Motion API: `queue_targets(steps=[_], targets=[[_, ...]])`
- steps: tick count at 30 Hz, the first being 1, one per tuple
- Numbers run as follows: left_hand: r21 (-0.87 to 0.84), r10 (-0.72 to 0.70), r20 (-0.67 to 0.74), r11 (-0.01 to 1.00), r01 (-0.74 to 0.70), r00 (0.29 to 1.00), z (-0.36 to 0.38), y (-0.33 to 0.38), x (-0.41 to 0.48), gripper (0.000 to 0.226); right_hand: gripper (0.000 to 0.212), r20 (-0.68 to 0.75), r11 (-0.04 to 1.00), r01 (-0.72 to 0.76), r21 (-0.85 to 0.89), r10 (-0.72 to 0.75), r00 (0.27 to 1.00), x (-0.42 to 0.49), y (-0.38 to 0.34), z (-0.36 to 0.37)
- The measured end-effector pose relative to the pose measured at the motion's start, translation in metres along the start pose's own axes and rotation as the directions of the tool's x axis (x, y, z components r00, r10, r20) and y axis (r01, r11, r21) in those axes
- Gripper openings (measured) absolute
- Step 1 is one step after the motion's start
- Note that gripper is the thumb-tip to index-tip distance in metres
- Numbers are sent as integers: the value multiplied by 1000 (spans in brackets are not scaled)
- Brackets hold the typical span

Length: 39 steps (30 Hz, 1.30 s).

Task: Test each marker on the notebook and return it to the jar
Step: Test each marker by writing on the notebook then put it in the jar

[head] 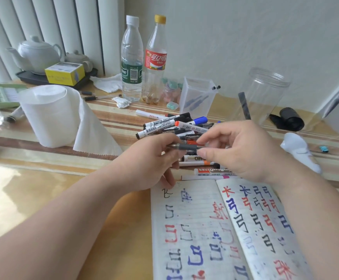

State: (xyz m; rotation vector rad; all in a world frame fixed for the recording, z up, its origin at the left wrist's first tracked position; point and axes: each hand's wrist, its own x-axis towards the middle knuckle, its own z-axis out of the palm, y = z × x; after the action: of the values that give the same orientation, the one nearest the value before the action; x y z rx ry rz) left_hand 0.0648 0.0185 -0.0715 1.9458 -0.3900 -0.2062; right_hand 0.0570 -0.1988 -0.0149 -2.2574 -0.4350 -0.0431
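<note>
Both my hands hold one dark grey pen [184, 147] level above the marker pile. My left hand [154, 158] grips its left end, and my right hand [237, 148] pinches its right end between thumb and fingers. Under them lies a heap of whiteboard markers [164, 126] with black, red, orange and blue caps. The open notebook [215, 229] lies in front of me, covered with black, red and blue test marks. The clear round jar [265, 93] stands at the back right with one dark marker [244, 106] leaning in it.
A clear square holder [197, 96] stands left of the jar. Two plastic bottles [132, 57] stand behind the pile. A paper towel roll [47, 114] sits at the left, a teapot tray [43, 75] at the back left, and crumpled white tissue [300, 150] at the right.
</note>
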Motion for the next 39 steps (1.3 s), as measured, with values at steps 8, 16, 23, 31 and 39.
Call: queue_targets(steps=[8, 16, 23, 31, 39], targets=[[-97, -13, 106, 995, 23, 994, -9, 10, -3, 51, 16, 70, 567, -67, 821, 17, 997, -8, 10, 18], [22, 29, 187, 999, -34, 982, -10, 15, -4, 51, 12, -85, 742, 50, 668, 9, 996, -9, 10, 55], [-8, 56, 210, 998, -55, 976, -10, 19, -2, 57, 17, -195, 669, 156, 726, -17, 981, -13, 2, 62], [-3, -57, 196, 998, 58, 979, -26, 11, -11, 54, 32, -319, 607, 159, 778, 164, 933, 0, 11, 29], [26, -158, -30, 987, 159, 987, -31, 7, -4, 52, 4, 205, 813, -153, 561, 43, 978, -14, 19, 56]])
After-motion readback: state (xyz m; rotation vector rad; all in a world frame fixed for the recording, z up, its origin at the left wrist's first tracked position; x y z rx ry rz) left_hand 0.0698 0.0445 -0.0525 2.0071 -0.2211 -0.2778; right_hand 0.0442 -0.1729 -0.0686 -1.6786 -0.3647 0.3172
